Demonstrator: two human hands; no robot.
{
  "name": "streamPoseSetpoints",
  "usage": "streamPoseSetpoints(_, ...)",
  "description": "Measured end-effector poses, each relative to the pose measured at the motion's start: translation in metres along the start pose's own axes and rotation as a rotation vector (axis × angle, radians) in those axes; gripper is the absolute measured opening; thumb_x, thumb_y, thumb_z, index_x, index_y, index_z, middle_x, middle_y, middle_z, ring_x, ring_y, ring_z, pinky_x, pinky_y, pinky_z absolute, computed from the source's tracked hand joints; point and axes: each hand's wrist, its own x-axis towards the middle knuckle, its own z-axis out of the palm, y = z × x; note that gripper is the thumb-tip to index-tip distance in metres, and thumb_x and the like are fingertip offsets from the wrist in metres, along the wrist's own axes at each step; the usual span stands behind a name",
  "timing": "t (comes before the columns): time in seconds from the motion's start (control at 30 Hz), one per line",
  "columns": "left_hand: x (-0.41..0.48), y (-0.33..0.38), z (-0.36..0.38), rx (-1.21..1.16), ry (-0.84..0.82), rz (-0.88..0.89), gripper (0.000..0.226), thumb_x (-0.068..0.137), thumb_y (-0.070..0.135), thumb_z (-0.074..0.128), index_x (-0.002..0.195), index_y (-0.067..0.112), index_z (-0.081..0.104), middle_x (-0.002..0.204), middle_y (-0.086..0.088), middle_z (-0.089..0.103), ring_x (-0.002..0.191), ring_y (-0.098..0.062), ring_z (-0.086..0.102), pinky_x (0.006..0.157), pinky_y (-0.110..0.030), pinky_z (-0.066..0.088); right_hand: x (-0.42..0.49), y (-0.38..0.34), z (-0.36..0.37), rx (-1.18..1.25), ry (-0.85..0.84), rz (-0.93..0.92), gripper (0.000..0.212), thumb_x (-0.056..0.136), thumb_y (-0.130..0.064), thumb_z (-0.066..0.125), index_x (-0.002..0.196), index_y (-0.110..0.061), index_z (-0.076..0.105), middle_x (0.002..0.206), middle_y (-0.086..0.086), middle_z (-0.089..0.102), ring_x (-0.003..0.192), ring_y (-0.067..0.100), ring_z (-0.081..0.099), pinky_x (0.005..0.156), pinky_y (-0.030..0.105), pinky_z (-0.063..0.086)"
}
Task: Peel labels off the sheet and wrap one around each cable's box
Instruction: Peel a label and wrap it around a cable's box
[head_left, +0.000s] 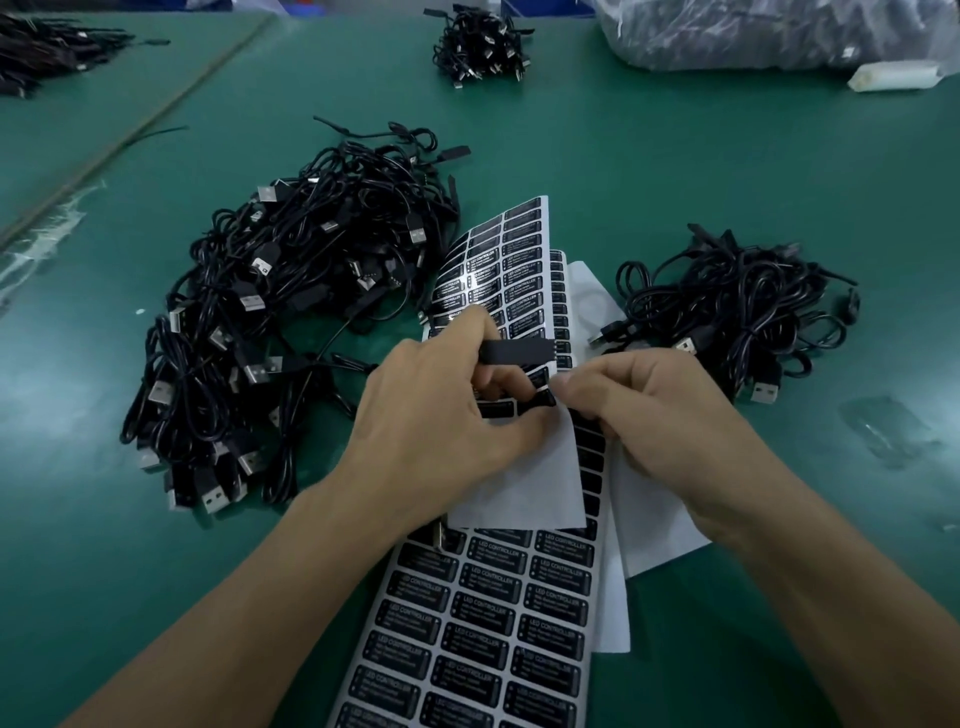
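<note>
The green table (675, 156) carries a big heap of cables (291, 332) left of its middle. The label sheet (478, 623) runs from the middle to the near edge, one part already bare. A smaller heap (737, 317) lies toward the right edge. The left hand (441, 410) pinches one box (519, 349) over the sheet, and the right hand (649, 410) pinches a label (544, 399) just below it. I judge that much work remains.
</note>
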Motion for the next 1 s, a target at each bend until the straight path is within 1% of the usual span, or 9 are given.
streamPoseSetpoints(0.17,-0.0007,0.0003,0.0005,-0.004,0.017,0.015,0.035,0.068,0.047,0.077,0.08,0.026,0.052,0.081,0.028,0.069,0.064,0.001,0.061,0.059,-0.033,0.052,0.0017,0.0007,-0.0016,0.02,-0.017,0.026,0.02,0.092,-0.013,0.067,0.074,-0.013,0.075,0.038,-0.018,0.049,0.033,-0.006,0.045,0.035,0.004,0.029)
streamPoseSetpoints(0.33,-0.0016,0.001,0.001,-0.011,0.031,0.052,0.035,0.069,0.046,0.078,0.078,0.026,0.051,0.079,0.021,0.071,0.064,-0.011,0.063,0.057,-0.04,0.054,0.0012,0.0007,-0.0017,0.091,-0.029,0.07,0.02,0.092,-0.018,0.069,0.073,-0.014,0.075,0.042,-0.014,0.055,0.032,-0.005,0.046,0.035,0.006,0.031)
streamPoseSetpoints(0.43,-0.0019,0.001,0.001,-0.001,0.042,0.056,0.035,0.069,0.047,0.078,0.078,0.023,0.053,0.077,0.025,0.068,0.059,-0.012,0.06,0.053,-0.036,0.051,0.0009,0.0007,-0.0013,0.084,-0.047,0.095,0.022,0.092,-0.022,0.069,0.073,-0.014,0.076,0.052,-0.01,0.064,0.038,-0.005,0.051,0.039,0.005,0.033)
streamPoseSetpoints(0.5,-0.0017,0.0003,0.0007,0.009,0.039,0.049,0.034,0.069,0.045,0.078,0.079,0.023,0.054,0.073,0.03,0.064,0.06,-0.006,0.058,0.053,-0.029,0.046,0.0015,0.0011,-0.0007,0.061,-0.054,0.104,0.02,0.092,-0.023,0.069,0.076,-0.015,0.078,0.06,-0.007,0.068,0.045,-0.004,0.055,0.044,0.008,0.038)
streamPoseSetpoints(0.57,-0.0019,-0.0006,0.0008,0.019,0.028,0.047,0.034,0.072,0.042,0.082,0.079,0.023,0.054,0.071,0.032,0.062,0.061,0.001,0.058,0.055,-0.025,0.043,0.0021,0.0014,0.0,0.046,-0.059,0.101,0.019,0.092,-0.023,0.069,0.077,-0.017,0.079,0.069,-0.003,0.074,0.059,0.004,0.064,0.06,0.018,0.048)
streamPoseSetpoints(0.63,-0.0019,-0.0005,0.0015,0.03,0.023,0.045,0.034,0.074,0.037,0.085,0.079,0.022,0.055,0.076,0.029,0.065,0.063,0.001,0.06,0.055,-0.026,0.045,0.0021,0.0006,0.0007,0.044,-0.065,0.089,0.02,0.093,-0.022,0.068,0.077,-0.017,0.079,0.076,0.002,0.077,0.071,0.012,0.07,0.073,0.027,0.053)
streamPoseSetpoints(0.77,-0.0011,0.0025,0.0025,0.04,0.03,0.029,0.034,0.073,0.04,0.082,0.08,0.02,0.055,0.077,0.023,0.069,0.065,-0.004,0.063,0.06,-0.037,0.056,0.0012,-0.0007,0.003,0.03,-0.05,0.077,0.02,0.094,-0.022,0.068,0.077,-0.018,0.079,0.076,-0.001,0.077,0.072,0.008,0.07,0.07,0.023,0.051)
streamPoseSetpoints(0.87,-0.0004,0.0021,0.0029,0.047,0.022,0.02,0.033,0.076,0.031,0.084,0.079,0.021,0.053,0.073,0.018,0.072,0.067,-0.004,0.066,0.064,-0.042,0.057,0.0028,-0.0003,0.0046,0.026,-0.031,0.077,0.019,0.094,-0.021,0.068,0.078,-0.017,0.079,0.078,-0.001,0.077,0.079,0.012,0.071,0.077,0.027,0.054)
streamPoseSetpoints(1.0,-0.0011,0.0023,0.0027,0.055,0.025,0.022,0.033,0.077,0.028,0.083,0.076,0.023,0.05,0.073,0.018,0.072,0.067,-0.004,0.066,0.064,-0.042,0.057,0.003,0.0009,0.0055,0.027,-0.019,0.068,0.019,0.094,-0.02,0.067,0.079,-0.017,0.079,0.077,-0.004,0.077,0.084,0.014,0.07,0.084,0.031,0.055)
